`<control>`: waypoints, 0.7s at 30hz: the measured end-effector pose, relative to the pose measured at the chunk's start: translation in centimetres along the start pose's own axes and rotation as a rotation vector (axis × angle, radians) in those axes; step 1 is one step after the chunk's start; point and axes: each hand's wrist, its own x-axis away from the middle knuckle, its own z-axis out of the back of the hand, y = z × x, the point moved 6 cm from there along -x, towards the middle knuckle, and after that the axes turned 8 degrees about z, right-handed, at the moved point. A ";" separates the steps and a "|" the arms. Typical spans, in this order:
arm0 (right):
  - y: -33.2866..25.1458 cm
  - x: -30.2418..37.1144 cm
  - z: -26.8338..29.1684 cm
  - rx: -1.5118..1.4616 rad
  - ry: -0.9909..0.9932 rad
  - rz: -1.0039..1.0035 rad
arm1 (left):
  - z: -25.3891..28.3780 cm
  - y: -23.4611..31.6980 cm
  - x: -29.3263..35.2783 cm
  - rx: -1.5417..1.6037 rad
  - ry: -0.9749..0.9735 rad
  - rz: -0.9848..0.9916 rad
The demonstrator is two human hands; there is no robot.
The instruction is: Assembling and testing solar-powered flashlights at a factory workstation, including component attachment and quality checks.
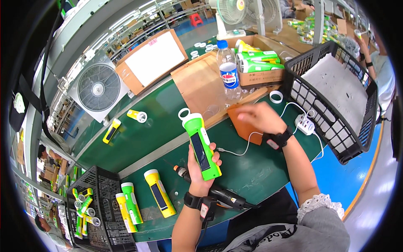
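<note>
My left hand (201, 168) is wrapped round a green flashlight (200, 147) with a dark solar panel and a white rim, held head up. A white ring (184, 113) shows beside its head; whether they touch I cannot tell. The tip of a white cable (235, 153) is close to my left fingers. Over an orange-brown sheet (245, 128) is my right hand (264, 118), its fingers bent and blurred. Behind my left wrist lies a black electric screwdriver (226, 196). A yellow flashlight (159, 193) lies to the left, near another yellow one (126, 212) and a green one (132, 203).
A cola bottle (228, 73) stands before a carton (262, 78) of flashlights. Black crates stand at right (323, 107) and lower left (100, 197). The white power strip (304, 124) and another white ring (276, 97) are at right. Beyond the bench are two yellow flashlights (137, 116) (111, 131) and a fan (98, 89).
</note>
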 end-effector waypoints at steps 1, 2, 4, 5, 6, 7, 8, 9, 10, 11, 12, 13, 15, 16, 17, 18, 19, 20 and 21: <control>1.3 0.1 1.5 0.150 0.078 -0.205 | 0.0 0.1 0.1 -0.030 0.050 -0.029; 1.5 0.4 2.4 0.320 0.177 -0.164 | 0.0 0.1 0.0 -0.024 0.047 -0.036; 3.6 1.1 1.5 0.476 0.186 -0.093 | 0.4 -0.2 -0.5 -0.050 0.116 -0.022; 4.3 1.1 1.6 0.484 0.185 -0.093 | 0.4 -0.4 -0.7 -0.046 0.110 -0.020; 5.0 0.6 1.4 0.465 0.120 -0.181 | 0.5 -0.2 -0.7 -0.064 0.121 -0.019; 5.5 0.4 1.1 0.445 0.054 -0.269 | 0.6 -0.2 -0.7 -0.082 0.130 -0.018; 4.7 0.5 2.5 0.370 0.349 -0.180 | 0.8 -0.1 -0.7 -0.081 0.128 -0.022; 3.8 0.7 3.8 0.367 0.539 -0.185 | 0.9 -0.2 -0.7 -0.064 0.117 -0.006; 2.8 1.2 5.2 0.359 0.729 -0.191 | 1.0 -0.3 -0.7 -0.047 0.105 0.009; 2.5 1.5 6.2 0.479 0.812 -0.182 | 1.0 -0.2 -0.6 -0.083 0.140 -0.006; 1.9 2.1 7.3 0.605 0.898 -0.175 | 1.0 -0.2 -0.7 -0.079 0.137 -0.008; 1.2 2.4 7.7 0.658 0.960 -0.168 | 1.0 -0.2 -0.7 -0.076 0.145 0.000; 0.2 2.0 7.0 0.644 0.914 -0.044 | 1.1 -0.2 -0.7 -0.072 0.149 0.004; -0.6 1.8 6.3 0.626 0.869 0.075 | 1.3 -0.2 -0.6 -0.088 0.179 -0.002; -1.5 1.1 4.6 0.445 0.677 0.247 | 1.5 -0.1 -0.6 -0.104 0.210 -0.008; -2.0 0.1 2.2 0.407 0.424 0.315 | 1.6 -0.1 -0.7 -0.106 0.213 -0.011; -0.2 -0.5 -0.8 0.315 0.120 0.082 | 1.8 -0.1 -0.7 -0.094 0.208 -0.008; 0.0 -0.7 -2.1 0.413 0.064 0.031 | 1.8 -0.2 -0.7 -0.083 0.204 -0.005; 1.1 -0.7 -2.9 0.514 0.026 -0.030 | 2.0 -0.1 -0.6 -0.086 0.214 -0.002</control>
